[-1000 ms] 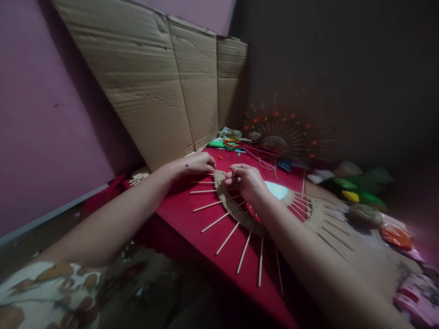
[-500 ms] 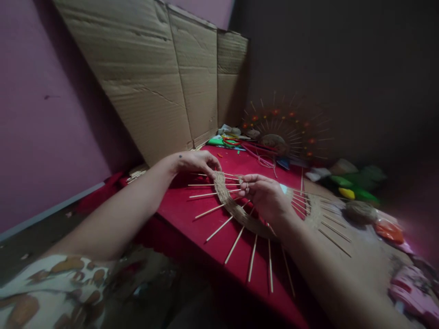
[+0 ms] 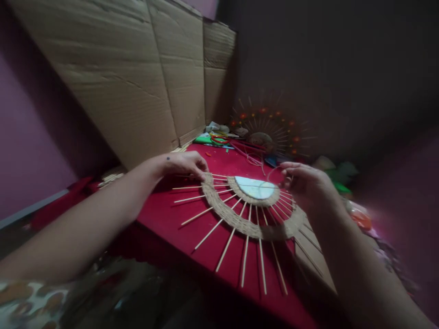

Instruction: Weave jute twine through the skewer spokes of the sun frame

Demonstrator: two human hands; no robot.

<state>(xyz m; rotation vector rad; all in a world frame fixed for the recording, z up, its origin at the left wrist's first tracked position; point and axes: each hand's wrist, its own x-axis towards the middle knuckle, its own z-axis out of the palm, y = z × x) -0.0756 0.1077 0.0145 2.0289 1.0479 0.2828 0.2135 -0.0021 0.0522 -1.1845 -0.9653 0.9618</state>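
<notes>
A half-round weaving of thin wooden sticks and jute twine (image 3: pixel 236 218) lies on the red cloth, its sticks fanning out like rays. A pale half-disc (image 3: pixel 255 188) sits at its centre, edged with an inner twine band. My left hand (image 3: pixel 192 163) pinches the upper left end of the outer woven band. To the right, my right hand (image 3: pixel 307 183) is raised above the weaving with its fingertips closed on a thin strand of twine (image 3: pixel 270 173). That strand loops near the half-disc. My right forearm hides part of the right-hand sticks.
Large cardboard sheets (image 3: pixel 178 73) lean at the back left. Behind the weaving lie red-handled scissors (image 3: pixel 219 140) and pink cord (image 3: pixel 254 159). A finished-looking sunburst piece with orange dots (image 3: pixel 264 123) stands against the dark wall. An orange packet (image 3: pixel 361 217) lies at right.
My right hand has moved right, away from the band's left end, drawing the twine with it and uncovering the half-disc. My left hand keeps its grip. The view has shifted slightly right.
</notes>
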